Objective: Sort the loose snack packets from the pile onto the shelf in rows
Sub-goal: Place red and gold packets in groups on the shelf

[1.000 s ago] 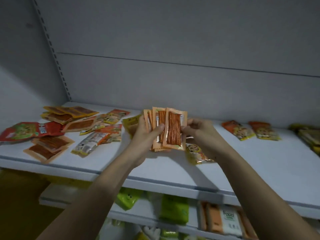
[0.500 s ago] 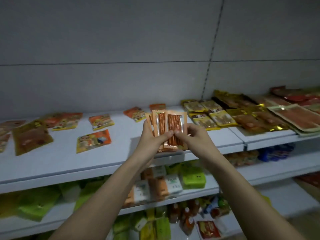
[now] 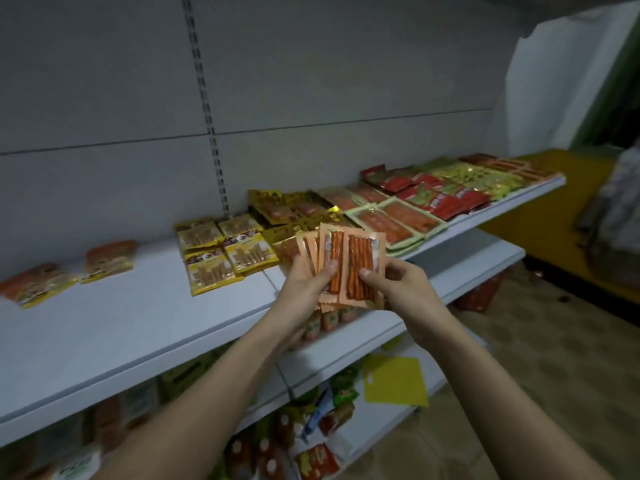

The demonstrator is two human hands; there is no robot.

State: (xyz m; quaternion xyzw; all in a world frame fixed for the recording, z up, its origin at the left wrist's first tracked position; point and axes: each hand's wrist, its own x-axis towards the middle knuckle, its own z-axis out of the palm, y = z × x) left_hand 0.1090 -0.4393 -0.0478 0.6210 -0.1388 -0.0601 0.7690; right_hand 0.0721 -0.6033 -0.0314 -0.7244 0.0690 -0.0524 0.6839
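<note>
Hands — left [image 3: 304,282], right [image 3: 398,285] — grip fanned orange packets [image 3: 358,265]; rear packets mostly hidden, print unreadable.

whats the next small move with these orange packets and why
Probably lay the front packet down in the bare shelf stretch left of the yellow packets. Both the left hand and right hand hold the fanned orange stick packets above the shelf edge, none placed.
</note>
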